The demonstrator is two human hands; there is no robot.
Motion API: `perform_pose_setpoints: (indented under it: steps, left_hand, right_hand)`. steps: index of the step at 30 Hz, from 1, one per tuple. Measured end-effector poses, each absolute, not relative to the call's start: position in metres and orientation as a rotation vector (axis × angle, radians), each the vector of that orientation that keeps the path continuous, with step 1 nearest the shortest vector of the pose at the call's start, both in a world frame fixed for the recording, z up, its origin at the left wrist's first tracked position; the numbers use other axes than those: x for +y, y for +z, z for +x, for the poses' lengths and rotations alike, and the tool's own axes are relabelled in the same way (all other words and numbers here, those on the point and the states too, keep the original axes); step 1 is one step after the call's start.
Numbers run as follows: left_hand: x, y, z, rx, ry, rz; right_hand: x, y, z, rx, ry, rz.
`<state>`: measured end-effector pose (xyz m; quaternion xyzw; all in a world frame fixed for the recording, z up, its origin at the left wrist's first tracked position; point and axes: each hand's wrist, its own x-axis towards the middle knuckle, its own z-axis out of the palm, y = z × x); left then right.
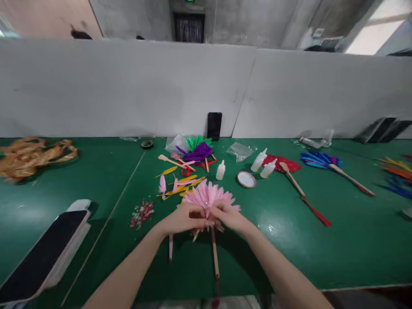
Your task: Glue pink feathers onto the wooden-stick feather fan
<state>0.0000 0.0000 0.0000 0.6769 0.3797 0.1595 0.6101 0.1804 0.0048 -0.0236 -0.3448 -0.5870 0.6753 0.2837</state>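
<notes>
I see the person's left hand (189, 218) and right hand (229, 216) pinching the pink feather fan (208, 194) low down, fingertips nearly meeting; it spreads beyond their grip, its wooden handle (215, 254) nearer the body.

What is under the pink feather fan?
A wooden handle sticks out from under the pink feather fan, over the green table. The fan, left hand and right hand cover the rest.

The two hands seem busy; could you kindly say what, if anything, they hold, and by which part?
The left hand and right hand hold the pink feather fan near the base of its feathers, above the wooden handle; exact contact is unclear.
</notes>
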Motion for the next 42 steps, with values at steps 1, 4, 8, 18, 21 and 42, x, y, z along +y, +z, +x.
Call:
perform_pose_setpoints:
  steps: [1, 4, 8, 18, 21, 42]
  left_hand:
    - [0.0, 0.0, 0.001, 0.868, 0.349, 1.567]
    - [-0.001, 0.001, 0.004, 0.823, 0.3, 1.568]
    - [-0.001, 0.003, 0.004, 0.729, 0.243, 1.546]
    - [-0.002, -0.001, 0.002, 0.747, 0.22, 1.525]
    - [-0.003, -0.001, 0.001, 0.728, 0.189, 1.535]
    - [-0.005, 0.004, 0.001, 0.672, 0.254, 1.594]
  right_hand:
    - [0.004, -0.022, 0.181, -1.591, 1.82, -0.916]
    - [0.002, -0.019, 0.182, -1.652, 1.859, -0.903]
    - [0.002, -0.015, 0.184, -1.738, 1.904, -0.904]
    - [0.003, -0.02, 0.184, -1.782, 1.844, -0.964]
    - [0.002, -0.018, 0.185, -1.816, 1.851, -0.959]
    - [-0.002, -0.012, 0.187, -1.568, 2.1, -0.753]
